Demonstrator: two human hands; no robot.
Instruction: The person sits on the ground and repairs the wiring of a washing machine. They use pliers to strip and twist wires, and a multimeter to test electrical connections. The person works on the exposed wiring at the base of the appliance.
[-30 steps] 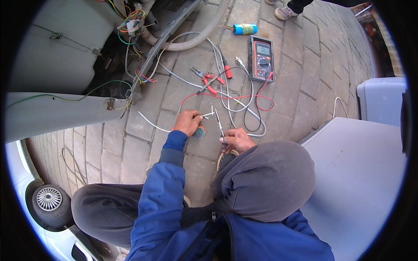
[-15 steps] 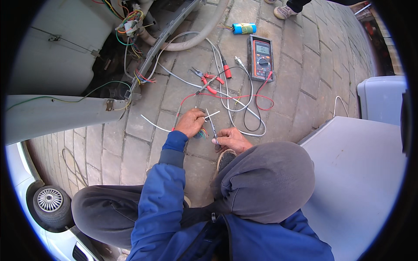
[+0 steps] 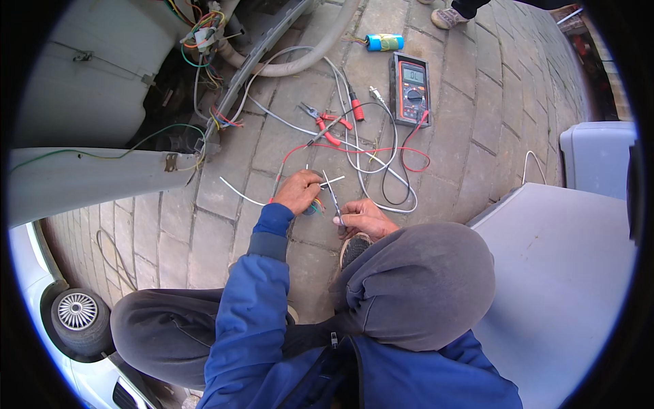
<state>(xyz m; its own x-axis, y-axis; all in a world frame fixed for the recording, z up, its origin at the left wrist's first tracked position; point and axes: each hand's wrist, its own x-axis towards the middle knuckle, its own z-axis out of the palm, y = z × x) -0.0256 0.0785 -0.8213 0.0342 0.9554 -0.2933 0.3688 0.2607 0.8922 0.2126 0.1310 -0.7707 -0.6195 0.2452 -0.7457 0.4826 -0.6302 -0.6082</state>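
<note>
My left hand [image 3: 298,191] is closed, its fingers pinching a short length of white wire [image 3: 334,182] above the paving. My right hand [image 3: 366,218] is closed round a slim, pointed metal blade with a dark handle [image 3: 334,201]; its exact kind is hard to make out. The blade points away from me and crosses the white wire. Below my left fingers, coloured wire ends [image 3: 318,204] stick out, partly hidden by the hand. A red probe lead [image 3: 285,161] runs to beside that hand. Beyond lie red-handled pliers [image 3: 323,125] and a red-ended tool [image 3: 356,109].
A multimeter [image 3: 411,92] lies ahead, near a blue cylinder [image 3: 384,43] with wires. A grey cable [image 3: 354,165] loops over the paving. At left stands an opened white appliance [image 3: 102,167] with loose wiring and a hose [image 3: 300,65]. A pale panel [image 3: 558,252] is at right. Another person's shoe [image 3: 447,18] shows far off.
</note>
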